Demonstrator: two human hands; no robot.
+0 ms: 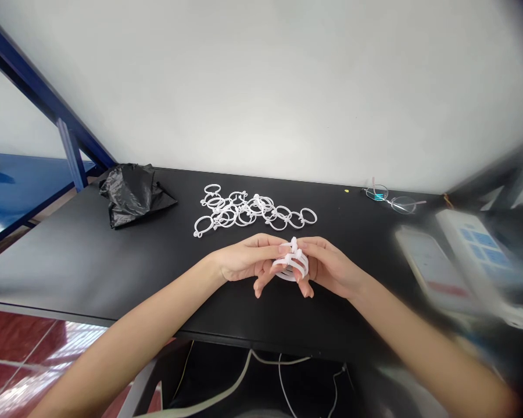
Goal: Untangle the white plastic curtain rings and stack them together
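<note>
Both my hands meet over the middle of the black table (70, 261). My left hand (248, 261) and my right hand (326, 267) pinch a small stack of white plastic rings (293, 266) between their fingertips, just above the tabletop. Each hand's fingers are curled round the rings. Behind them lies a loose pile of several more white rings (248, 212), spread flat on the table and apart from my hands.
A crumpled black plastic bag (131, 194) sits at the back left. Eyeglasses (392, 200) lie at the back right by the white wall. Blurred boxes and a phone-like slab (436, 267) crowd the right side. White cables (283, 371) hang below the table's front edge.
</note>
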